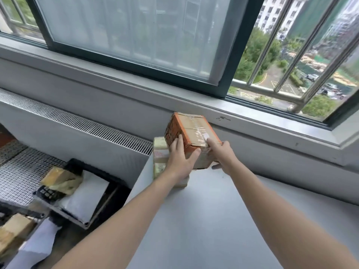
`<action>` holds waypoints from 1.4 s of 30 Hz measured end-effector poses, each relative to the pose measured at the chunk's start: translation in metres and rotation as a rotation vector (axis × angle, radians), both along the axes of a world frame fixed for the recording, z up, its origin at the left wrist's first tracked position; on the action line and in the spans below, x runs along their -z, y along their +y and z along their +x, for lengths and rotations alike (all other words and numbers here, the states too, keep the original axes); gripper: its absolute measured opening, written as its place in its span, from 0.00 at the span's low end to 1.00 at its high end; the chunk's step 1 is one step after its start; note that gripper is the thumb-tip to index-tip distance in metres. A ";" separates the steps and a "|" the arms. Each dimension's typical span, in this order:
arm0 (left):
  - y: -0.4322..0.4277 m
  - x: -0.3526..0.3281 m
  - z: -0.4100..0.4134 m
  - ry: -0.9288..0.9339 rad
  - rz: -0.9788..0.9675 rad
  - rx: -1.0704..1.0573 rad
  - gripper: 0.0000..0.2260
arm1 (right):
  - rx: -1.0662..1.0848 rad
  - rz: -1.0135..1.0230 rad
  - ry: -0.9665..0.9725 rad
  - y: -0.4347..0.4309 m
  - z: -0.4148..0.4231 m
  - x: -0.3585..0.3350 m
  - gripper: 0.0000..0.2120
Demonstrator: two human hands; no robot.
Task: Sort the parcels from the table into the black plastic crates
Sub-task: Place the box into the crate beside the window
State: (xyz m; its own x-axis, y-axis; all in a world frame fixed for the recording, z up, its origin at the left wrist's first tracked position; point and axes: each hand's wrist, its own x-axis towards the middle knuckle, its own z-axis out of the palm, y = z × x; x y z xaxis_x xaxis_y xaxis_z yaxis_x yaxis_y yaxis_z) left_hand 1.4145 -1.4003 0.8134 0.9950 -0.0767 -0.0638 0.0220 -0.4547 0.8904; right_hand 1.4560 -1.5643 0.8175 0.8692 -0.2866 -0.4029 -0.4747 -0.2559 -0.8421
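In the middle of the frame a taped box [194, 129] stands tilted on the tabletop [194, 220]. The left hand [180, 158] lies spread against its side; the right hand [223, 154] pinches its near corner. Black crates [118, 188] sit lower left.

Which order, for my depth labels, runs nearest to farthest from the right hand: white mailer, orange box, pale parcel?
1. Orange box: gripped by the right hand.
2. Pale parcel: just left of the box.
3. White mailer: in the black crate, far lower left.
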 end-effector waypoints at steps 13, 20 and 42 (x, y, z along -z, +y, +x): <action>-0.079 -0.042 -0.019 -0.011 -0.502 -0.167 0.12 | 0.049 0.300 -0.231 -0.091 -0.056 -0.053 0.31; -0.114 -0.055 -0.016 0.111 -0.381 -0.095 0.12 | -0.182 0.263 -0.220 -0.147 -0.087 -0.067 0.38; -0.164 -0.080 -0.053 0.127 -0.426 0.494 0.26 | -0.003 0.293 -0.556 -0.203 -0.128 -0.101 0.24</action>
State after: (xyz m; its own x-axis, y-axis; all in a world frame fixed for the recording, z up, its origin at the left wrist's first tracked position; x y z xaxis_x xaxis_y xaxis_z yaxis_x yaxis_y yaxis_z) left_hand 1.3617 -1.5638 0.8933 0.8234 -0.5659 -0.0412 0.0177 -0.0470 0.9987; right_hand 1.3283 -1.7677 0.9188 0.9720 -0.2300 0.0480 0.0545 0.0223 -0.9983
